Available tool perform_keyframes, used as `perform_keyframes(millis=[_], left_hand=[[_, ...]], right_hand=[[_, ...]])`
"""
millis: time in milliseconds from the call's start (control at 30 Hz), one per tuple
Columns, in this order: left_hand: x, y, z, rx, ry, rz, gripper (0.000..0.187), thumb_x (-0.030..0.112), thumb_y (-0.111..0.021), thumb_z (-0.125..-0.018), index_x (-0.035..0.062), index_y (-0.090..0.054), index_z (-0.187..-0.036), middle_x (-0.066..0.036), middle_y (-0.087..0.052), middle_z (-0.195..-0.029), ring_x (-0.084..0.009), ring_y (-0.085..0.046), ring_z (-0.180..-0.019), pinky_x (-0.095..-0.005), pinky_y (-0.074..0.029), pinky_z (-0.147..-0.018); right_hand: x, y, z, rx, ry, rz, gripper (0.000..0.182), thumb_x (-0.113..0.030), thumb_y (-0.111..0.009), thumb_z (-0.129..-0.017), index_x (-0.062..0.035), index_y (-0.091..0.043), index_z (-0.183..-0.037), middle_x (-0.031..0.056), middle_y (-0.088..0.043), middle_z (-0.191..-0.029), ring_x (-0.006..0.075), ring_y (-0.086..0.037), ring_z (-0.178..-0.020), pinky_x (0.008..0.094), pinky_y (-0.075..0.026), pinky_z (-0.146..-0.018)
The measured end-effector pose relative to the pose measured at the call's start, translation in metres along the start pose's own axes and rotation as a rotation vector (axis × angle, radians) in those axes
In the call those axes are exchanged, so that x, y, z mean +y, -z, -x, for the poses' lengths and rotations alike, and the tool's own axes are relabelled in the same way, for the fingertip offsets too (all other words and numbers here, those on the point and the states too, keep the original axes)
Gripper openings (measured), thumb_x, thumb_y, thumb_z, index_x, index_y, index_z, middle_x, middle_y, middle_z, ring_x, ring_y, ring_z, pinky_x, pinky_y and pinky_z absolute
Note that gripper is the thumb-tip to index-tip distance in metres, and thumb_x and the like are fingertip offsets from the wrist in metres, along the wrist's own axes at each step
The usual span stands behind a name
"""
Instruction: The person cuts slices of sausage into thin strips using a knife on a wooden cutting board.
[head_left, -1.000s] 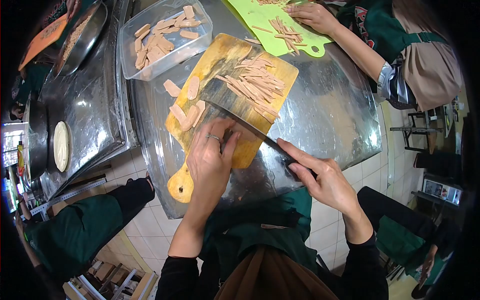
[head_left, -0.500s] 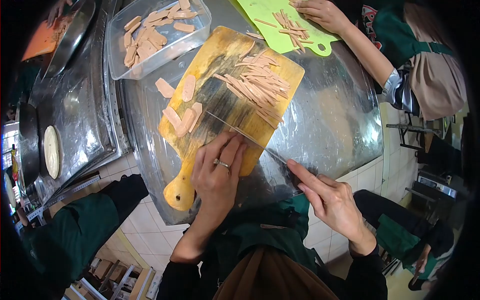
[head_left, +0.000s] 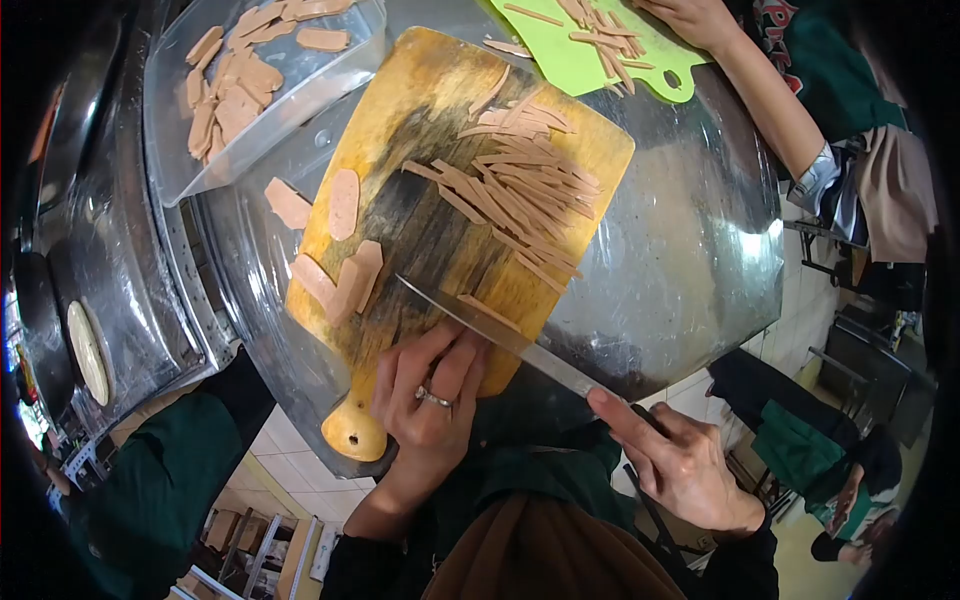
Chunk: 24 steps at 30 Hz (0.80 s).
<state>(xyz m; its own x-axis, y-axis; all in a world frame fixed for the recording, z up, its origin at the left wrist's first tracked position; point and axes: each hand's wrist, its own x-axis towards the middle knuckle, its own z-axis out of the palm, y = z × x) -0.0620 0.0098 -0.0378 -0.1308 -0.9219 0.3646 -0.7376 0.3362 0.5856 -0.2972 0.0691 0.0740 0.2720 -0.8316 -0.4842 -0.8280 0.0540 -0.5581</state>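
Observation:
My right hand (head_left: 680,455) is wrapped round the handle of a long knife (head_left: 500,335), whose blade lies slantwise over the wooden board (head_left: 400,140). Curled fingers of my left hand (head_left: 435,385) press down at the board's near edge, just below the blade; what lies under them is hidden. One thin pink strip (head_left: 490,312) rests on the far side of the blade. A pile of cut strips (head_left: 510,190) covers the board's right part. Flat pink slices (head_left: 343,203) lie at its left side, and another slice (head_left: 287,203) is on the metal table just off the board.
A clear plastic container (head_left: 270,135) with several slices stands at the upper left. At the top, a co-worker's hand (head_left: 690,18) is by a green cutting board (head_left: 560,55) with strips on it. Other people are at both sides.
The view has shifted, so the board looks larger. The blade has turned flatter, and a thin strip now shows apart on its far side. My right hand appears lower.

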Motion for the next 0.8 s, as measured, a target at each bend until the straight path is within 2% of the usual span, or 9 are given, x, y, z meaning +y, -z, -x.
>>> perform_keyframes(millis=[433,533,633,733,800], left_hand=[[-0.003,0.005,0.002,-0.078,0.013,0.041,0.030,0.000,-0.086,-0.070,0.0071,-0.078,-0.099,-0.005,-0.073,-0.104,-0.0256,-0.066,-0.086,-0.0353,-0.054,-0.075],[-0.001,0.004,0.001,-0.072,0.031,0.031,0.034,-0.005,-0.086,-0.064,0.0057,-0.073,-0.093,-0.008,-0.071,-0.097,-0.0286,-0.066,-0.085,-0.0372,-0.052,-0.075],[0.001,0.007,-0.001,-0.100,0.041,0.040,0.033,-0.005,-0.086,-0.064,0.0056,-0.074,-0.094,-0.008,-0.072,-0.099,-0.0279,-0.067,-0.086,-0.0369,-0.052,-0.076],[0.000,0.004,-0.003,-0.073,0.012,0.015,0.032,0.000,-0.087,-0.070,0.0081,-0.079,-0.101,-0.004,-0.074,-0.104,-0.0220,-0.066,-0.083,-0.0322,-0.054,-0.073],[0.001,0.002,-0.004,-0.053,0.013,0.018,0.031,0.001,-0.087,-0.072,0.0081,-0.080,-0.100,-0.003,-0.075,-0.103,-0.0210,-0.067,-0.082,-0.0311,-0.054,-0.072]], right_hand=[[-0.004,0.007,0.000,-0.059,-0.036,0.010,0.094,0.000,-0.075,-0.076,-0.0357,-0.046,-0.158,0.0092,-0.048,-0.071,0.0246,-0.060,-0.053,0.0395,-0.056,-0.050],[-0.006,0.010,-0.001,-0.087,-0.055,0.033,0.093,0.000,-0.074,-0.077,-0.0358,-0.045,-0.158,0.0098,-0.048,-0.072,0.0251,-0.060,-0.054,0.0399,-0.056,-0.051],[-0.004,0.006,-0.002,-0.061,-0.052,0.000,0.092,0.000,-0.074,-0.078,-0.0348,-0.045,-0.158,0.0104,-0.048,-0.071,0.0253,-0.060,-0.054,0.0403,-0.056,-0.051],[0.005,-0.005,-0.011,-0.097,-0.050,-0.048,0.090,0.001,-0.072,-0.079,-0.0336,-0.046,-0.158,0.0115,-0.050,-0.073,0.0255,-0.059,-0.053,0.0413,-0.056,-0.050],[0.003,-0.005,-0.025,-0.040,-0.009,-0.029,0.088,0.002,-0.071,-0.081,-0.0324,-0.046,-0.158,0.0123,-0.052,-0.073,0.0261,-0.059,-0.052,0.0418,-0.055,-0.050]])
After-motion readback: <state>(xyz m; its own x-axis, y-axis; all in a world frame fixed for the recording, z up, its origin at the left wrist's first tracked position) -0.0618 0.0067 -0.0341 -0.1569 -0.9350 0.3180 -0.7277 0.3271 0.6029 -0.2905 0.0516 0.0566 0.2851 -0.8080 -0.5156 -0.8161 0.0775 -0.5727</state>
